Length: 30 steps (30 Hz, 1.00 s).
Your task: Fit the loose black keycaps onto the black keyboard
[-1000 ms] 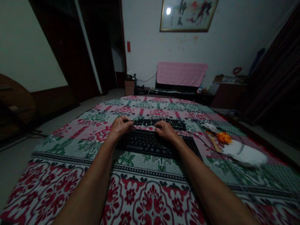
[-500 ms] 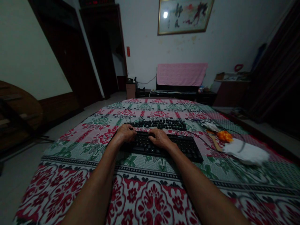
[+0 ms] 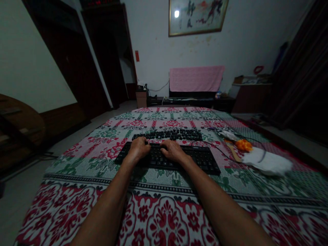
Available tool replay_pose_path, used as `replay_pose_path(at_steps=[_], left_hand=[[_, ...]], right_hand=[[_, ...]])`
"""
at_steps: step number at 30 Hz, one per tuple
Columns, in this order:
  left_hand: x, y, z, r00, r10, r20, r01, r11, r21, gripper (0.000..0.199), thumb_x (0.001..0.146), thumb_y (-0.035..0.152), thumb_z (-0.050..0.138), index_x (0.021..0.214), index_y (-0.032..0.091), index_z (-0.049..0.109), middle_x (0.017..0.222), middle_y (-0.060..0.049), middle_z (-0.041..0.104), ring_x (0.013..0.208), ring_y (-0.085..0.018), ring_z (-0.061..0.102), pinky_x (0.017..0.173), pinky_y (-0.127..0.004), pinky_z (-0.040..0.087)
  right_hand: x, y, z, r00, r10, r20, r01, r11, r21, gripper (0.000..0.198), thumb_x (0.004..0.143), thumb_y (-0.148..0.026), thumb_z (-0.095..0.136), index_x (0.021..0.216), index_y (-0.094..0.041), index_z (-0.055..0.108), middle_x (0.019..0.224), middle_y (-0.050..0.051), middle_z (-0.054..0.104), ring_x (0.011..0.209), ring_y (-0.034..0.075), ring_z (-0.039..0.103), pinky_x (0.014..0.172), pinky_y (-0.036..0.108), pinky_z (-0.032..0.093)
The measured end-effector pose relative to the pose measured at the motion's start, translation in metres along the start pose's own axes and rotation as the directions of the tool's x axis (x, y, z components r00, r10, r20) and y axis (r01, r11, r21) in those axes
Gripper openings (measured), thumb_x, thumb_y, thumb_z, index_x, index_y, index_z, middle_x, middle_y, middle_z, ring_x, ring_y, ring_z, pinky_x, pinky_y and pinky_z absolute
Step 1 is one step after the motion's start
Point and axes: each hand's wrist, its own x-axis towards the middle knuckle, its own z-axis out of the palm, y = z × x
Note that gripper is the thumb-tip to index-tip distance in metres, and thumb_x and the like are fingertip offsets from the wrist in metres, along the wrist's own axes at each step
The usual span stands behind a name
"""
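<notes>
A long black keyboard (image 3: 205,160) lies on the patterned cloth in front of me. Over its left half is my left hand (image 3: 139,147), fingers curled and thumb near the index finger; a small dark thing shows at the fingertips, too small to make out. My right hand (image 3: 173,150) rests on the middle of the keyboard, thumb and fingers apart, with nothing visible in them. Just beyond the keyboard, loose black keycaps (image 3: 176,134) are laid out in rows. A black cable (image 3: 217,149) runs off to the right.
The floral cloth (image 3: 164,188) covers the surface. To the right lie an orange bunched item (image 3: 244,145), a white cloth-like bundle (image 3: 266,161) and a flat tan piece (image 3: 234,152). A pink cloth (image 3: 196,78) hangs by the far wall. A round wooden board (image 3: 20,119) stands at left.
My left hand has shifted slightly right and nearer to me over the keyboard, uncovering more of its left end. The right hand stays nearly in place. The view has tilted a little.
</notes>
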Motion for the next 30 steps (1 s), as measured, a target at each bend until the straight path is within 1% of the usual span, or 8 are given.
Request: replay_pose_path(at_steps=[6, 13, 16, 19, 21, 23, 26, 30], left_hand=[[0.011, -0.012, 0.006, 0.999, -0.032, -0.026, 0.029, 0.996, -0.085, 0.018, 0.065, 0.016, 0.058, 0.081, 0.017, 0.066, 0.066, -0.003, 0.067, 0.067, -0.016, 0.063, 0.061, -0.021, 0.043], [0.001, 0.000, 0.000, 0.998, -0.002, -0.062, 0.003, 1.000, 0.007, 0.017, 0.064, 0.014, 0.056, 0.076, 0.017, 0.066, 0.071, -0.006, 0.068, 0.073, -0.018, 0.063, 0.063, -0.023, 0.044], [0.004, -0.003, 0.001, 0.997, -0.006, -0.072, 0.004, 1.000, -0.027, 0.016, 0.062, 0.012, 0.057, 0.075, 0.017, 0.065, 0.071, -0.005, 0.068, 0.072, -0.018, 0.064, 0.062, -0.022, 0.044], [0.012, -0.013, 0.006, 0.994, -0.108, 0.002, 0.106, 0.974, -0.199, 0.019, 0.061, 0.011, 0.058, 0.079, 0.016, 0.064, 0.060, -0.001, 0.062, 0.060, -0.015, 0.062, 0.054, -0.020, 0.044], [0.016, -0.017, 0.008, 0.980, -0.178, 0.092, 0.199, 0.920, -0.336, 0.022, 0.064, 0.009, 0.056, 0.084, 0.015, 0.062, 0.050, 0.003, 0.055, 0.049, -0.013, 0.058, 0.049, -0.020, 0.043], [0.016, -0.017, 0.007, 0.963, -0.227, 0.147, 0.269, 0.862, -0.430, 0.024, 0.065, 0.006, 0.055, 0.087, 0.014, 0.060, 0.045, 0.006, 0.050, 0.041, -0.012, 0.054, 0.046, -0.020, 0.043], [0.011, -0.013, 0.002, 0.947, -0.261, 0.188, 0.320, 0.807, -0.496, 0.026, 0.066, 0.004, 0.054, 0.089, 0.014, 0.058, 0.043, 0.006, 0.049, 0.039, -0.012, 0.053, 0.043, -0.020, 0.042], [0.008, -0.011, -0.002, 0.930, -0.280, 0.236, 0.365, 0.758, -0.540, 0.027, 0.069, 0.007, 0.055, 0.095, 0.014, 0.055, 0.046, 0.004, 0.055, 0.046, -0.014, 0.060, 0.045, -0.020, 0.044]], right_hand=[[0.000, 0.001, 0.001, 1.000, -0.003, -0.008, 0.003, 1.000, 0.006, 0.029, 0.084, -0.027, 0.050, 0.107, -0.018, 0.064, 0.108, 0.009, 0.064, 0.101, 0.020, 0.056, 0.090, 0.032, 0.039], [0.000, 0.000, 0.000, 1.000, 0.002, 0.012, -0.002, 1.000, 0.025, 0.028, 0.083, -0.027, 0.051, 0.106, -0.018, 0.064, 0.109, 0.009, 0.064, 0.103, 0.021, 0.057, 0.089, 0.033, 0.040], [0.000, -0.001, 0.000, 1.000, 0.014, 0.009, -0.014, 0.999, 0.035, 0.028, 0.083, -0.027, 0.051, 0.107, -0.019, 0.064, 0.109, 0.009, 0.065, 0.103, 0.021, 0.057, 0.090, 0.033, 0.040], [0.000, -0.001, 0.001, 1.000, 0.021, -0.003, -0.021, 0.999, 0.047, 0.028, 0.083, -0.026, 0.053, 0.107, -0.018, 0.064, 0.110, 0.009, 0.065, 0.104, 0.021, 0.057, 0.090, 0.033, 0.040], [0.000, 0.000, 0.001, 1.000, 0.020, -0.002, -0.019, 0.998, 0.055, 0.028, 0.082, -0.026, 0.053, 0.106, -0.018, 0.065, 0.109, 0.009, 0.065, 0.102, 0.020, 0.058, 0.089, 0.032, 0.040], [0.001, 0.001, 0.002, 1.000, 0.013, -0.001, -0.013, 0.998, 0.061, 0.027, 0.082, -0.026, 0.054, 0.104, -0.018, 0.066, 0.107, 0.008, 0.066, 0.100, 0.020, 0.059, 0.087, 0.032, 0.041], [0.003, 0.007, 0.002, 1.000, 0.011, -0.004, -0.010, 0.997, 0.074, 0.026, 0.080, -0.026, 0.055, 0.103, -0.018, 0.067, 0.105, 0.008, 0.067, 0.098, 0.021, 0.060, 0.085, 0.032, 0.042], [0.005, 0.019, 0.003, 1.000, -0.020, -0.016, 0.022, 0.994, 0.109, 0.026, 0.080, -0.026, 0.058, 0.103, -0.019, 0.067, 0.104, 0.007, 0.067, 0.097, 0.020, 0.060, 0.084, 0.030, 0.043]])
